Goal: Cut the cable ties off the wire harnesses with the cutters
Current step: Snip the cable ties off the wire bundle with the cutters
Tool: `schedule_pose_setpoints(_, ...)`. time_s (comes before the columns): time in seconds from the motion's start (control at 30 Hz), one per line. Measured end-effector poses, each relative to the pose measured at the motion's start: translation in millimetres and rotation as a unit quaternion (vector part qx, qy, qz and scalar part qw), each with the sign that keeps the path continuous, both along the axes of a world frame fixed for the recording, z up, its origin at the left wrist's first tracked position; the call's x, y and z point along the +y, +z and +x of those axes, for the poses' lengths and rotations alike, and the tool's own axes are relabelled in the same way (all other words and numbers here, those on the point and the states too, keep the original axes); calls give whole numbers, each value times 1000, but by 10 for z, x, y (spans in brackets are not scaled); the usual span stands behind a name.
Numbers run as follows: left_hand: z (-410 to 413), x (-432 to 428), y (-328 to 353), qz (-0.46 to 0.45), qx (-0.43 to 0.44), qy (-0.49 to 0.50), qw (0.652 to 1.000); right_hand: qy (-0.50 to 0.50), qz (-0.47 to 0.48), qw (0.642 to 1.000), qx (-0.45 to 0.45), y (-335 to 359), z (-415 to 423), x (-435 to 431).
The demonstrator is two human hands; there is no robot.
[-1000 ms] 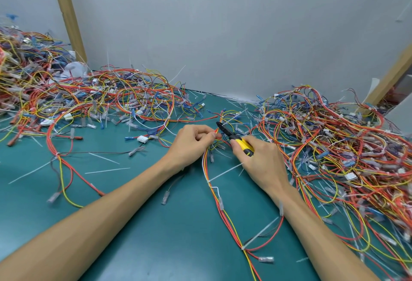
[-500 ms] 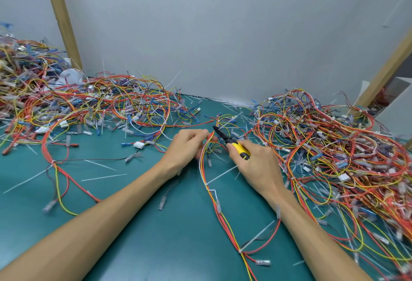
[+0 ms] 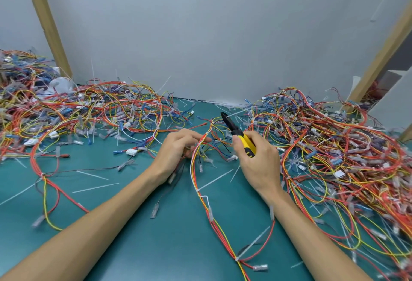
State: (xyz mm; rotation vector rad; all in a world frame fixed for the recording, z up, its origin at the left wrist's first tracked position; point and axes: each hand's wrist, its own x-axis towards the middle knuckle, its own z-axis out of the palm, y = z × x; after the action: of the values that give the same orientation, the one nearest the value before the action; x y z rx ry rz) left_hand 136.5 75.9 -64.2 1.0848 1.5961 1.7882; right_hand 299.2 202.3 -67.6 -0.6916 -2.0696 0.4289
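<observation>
A harness of red, yellow and white wires (image 3: 201,193) runs from the table's middle toward me, bound by white cable ties (image 3: 197,190). My left hand (image 3: 178,149) pinches its upper end, with fingers curled round the wires. My right hand (image 3: 256,160) grips the yellow-handled cutters (image 3: 238,134). Their black jaws point up and left, lifted off the wires just right of my left fingertips.
A big tangle of harnesses (image 3: 89,113) covers the left and back of the green mat (image 3: 133,225). Another pile (image 3: 334,151) fills the right side. Cut white tie tails (image 3: 92,174) lie scattered on the mat. A grey wall stands close behind, flanked by wooden posts (image 3: 46,22).
The cutters have lifted and swung up and right, away from my left fingertips. My left hand shifted slightly along the wires. The head camera tilted upward.
</observation>
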Motion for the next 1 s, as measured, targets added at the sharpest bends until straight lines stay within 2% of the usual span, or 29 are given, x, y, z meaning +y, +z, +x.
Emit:
schedule_pose_setpoints(0.27,-85,30,-62,6,-3,-24,1000,-25,-100,989,102,0,10,118)
schedule_pose_setpoints(0.43,-110,42,-57,-4,-76,-29,997,-45,-174,974,138,-5,27,181)
schedule_pose_setpoints(0.6,-97,17,-42,44,-80,-34,995,-62,-146,977,141,-5,10,175)
schedule_pose_setpoints(0.7,-93,2,-11,40,-86,-34,995,-71,-124,981,130,-5,9,170)
schedule_pose_setpoints(0.83,-72,-27,39,45,-136,-71,987,-61,-122,982,130,-5,17,161)
schedule_pose_setpoints(1.0,-79,-37,52,-2,-92,-98,991,-58,-120,982,136,-2,7,146)
